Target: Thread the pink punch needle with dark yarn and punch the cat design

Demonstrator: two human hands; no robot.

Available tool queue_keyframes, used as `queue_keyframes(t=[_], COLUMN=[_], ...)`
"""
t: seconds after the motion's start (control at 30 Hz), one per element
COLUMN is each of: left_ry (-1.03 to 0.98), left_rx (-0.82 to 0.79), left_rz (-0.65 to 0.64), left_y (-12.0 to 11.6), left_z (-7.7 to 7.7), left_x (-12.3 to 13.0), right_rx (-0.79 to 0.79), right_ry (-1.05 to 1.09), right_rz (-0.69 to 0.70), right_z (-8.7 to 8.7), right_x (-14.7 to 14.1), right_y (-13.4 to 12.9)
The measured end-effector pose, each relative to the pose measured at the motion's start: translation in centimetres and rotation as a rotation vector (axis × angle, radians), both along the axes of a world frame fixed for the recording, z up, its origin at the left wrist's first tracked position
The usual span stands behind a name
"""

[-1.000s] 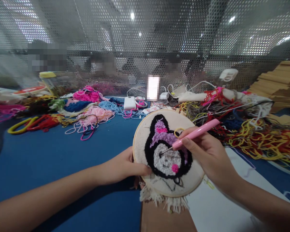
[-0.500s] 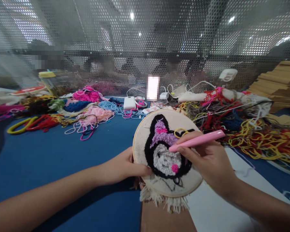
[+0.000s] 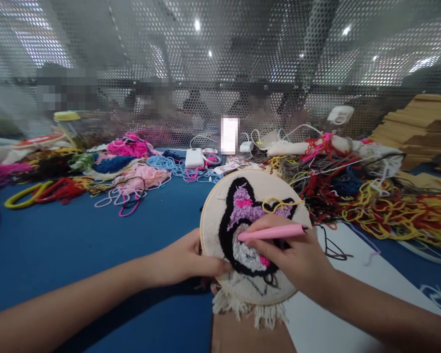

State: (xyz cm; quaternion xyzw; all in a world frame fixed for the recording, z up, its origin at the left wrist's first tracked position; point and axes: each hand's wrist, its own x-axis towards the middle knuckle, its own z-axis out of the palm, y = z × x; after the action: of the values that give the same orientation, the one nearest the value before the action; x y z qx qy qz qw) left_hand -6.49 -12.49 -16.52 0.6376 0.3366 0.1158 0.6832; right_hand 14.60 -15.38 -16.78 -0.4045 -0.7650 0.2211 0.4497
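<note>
A round wooden hoop [image 3: 203, 220] holds cream cloth with a tufted black, purple, grey and pink figure. My left hand [image 3: 194, 260] grips the hoop's lower left edge, thumb on the front and fingers hidden behind. Pinched in my right hand [image 3: 286, 250] is a pink pen-shaped tool [image 3: 272, 232]. Its tip end touches the grey part of the figure, and the needle does not show. A yellow yarn strand [image 3: 275, 205] lies over the purple part, above my right hand. Frayed cloth fringe hangs under the hoop.
Yarn heaps [image 3: 143, 176] lie at the back left, with more tangled yarn [image 3: 385, 211] at the right. Behind are a white box [image 3: 194, 158], a yellow-lidded jar [image 3: 68, 122] and stacked brown card [image 3: 415, 127]. White paper [image 3: 327, 299] lies beneath my right arm.
My right hand has moved left and slightly down with the pink tool. The tool's needle, visible before, no longer shows. Black yarn now shows right of the hoop.
</note>
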Motion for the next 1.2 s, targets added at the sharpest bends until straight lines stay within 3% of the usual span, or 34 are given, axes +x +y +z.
queue_keyframes(t=[0.23, 0.5, 0.93, 1.2], left_ry=[-0.003, -0.017, -0.033, -0.037], left_rx=[0.014, 0.004, -0.014, -0.011], left_rz=[0.006, -0.007, 0.009, -0.006], left_y=[0.1, 0.2, 0.2, 0.3], left_z=[-0.2, -0.3, -0.2, -0.3], left_x=[0.0, 0.0, 0.0, 0.0], right_rx=[-0.010, -0.135, -0.202, -0.167], right_ry=[-0.093, 0.261, 0.485, 0.449], right_rz=[0.232, 0.005, 0.060, 0.031], right_z=[1.0, 0.1, 0.4, 0.4], right_x=[0.3, 0.3, 0.4, 0.3], right_y=[-0.2, 0.0, -0.1, 0.0])
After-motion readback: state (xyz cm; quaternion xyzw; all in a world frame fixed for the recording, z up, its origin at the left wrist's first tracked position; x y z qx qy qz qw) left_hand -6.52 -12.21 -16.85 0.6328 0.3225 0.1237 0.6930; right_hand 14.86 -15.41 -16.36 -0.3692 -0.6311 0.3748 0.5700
